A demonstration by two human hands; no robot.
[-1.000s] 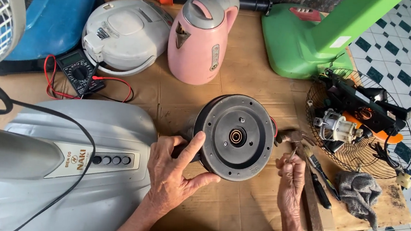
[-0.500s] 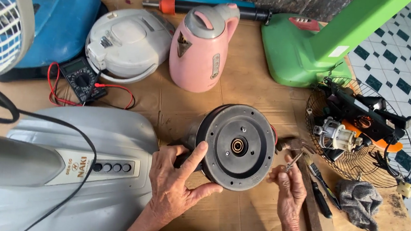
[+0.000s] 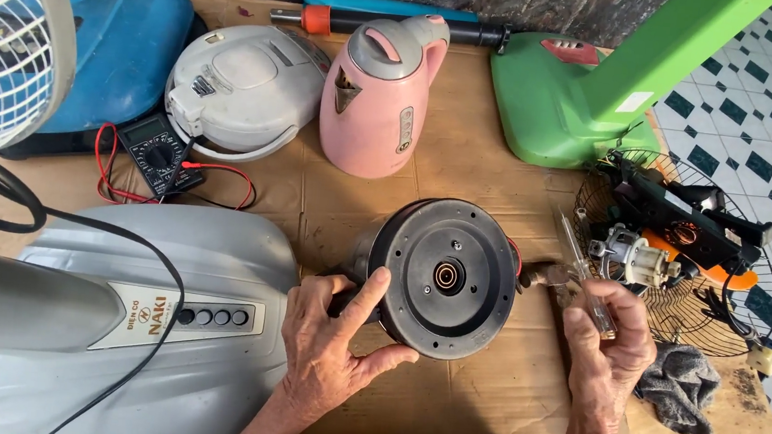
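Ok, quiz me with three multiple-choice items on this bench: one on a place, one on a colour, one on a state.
1. Where is the multimeter?
A. in front of the white cooker
B. on the wire guard
C. under the rag

2. What colour is the kettle?
A. green
B. pink
C. black

3. What is the right hand doing?
A. resting flat and empty
B. gripping the kettle
C. holding a clear-handled screwdriver

Answers: 1 A, it lies just before the cooker with its red leads. 2 B, its body is pink with a grey lid. 3 C, its fingers close round the handle while the left hand steadies the black motor.
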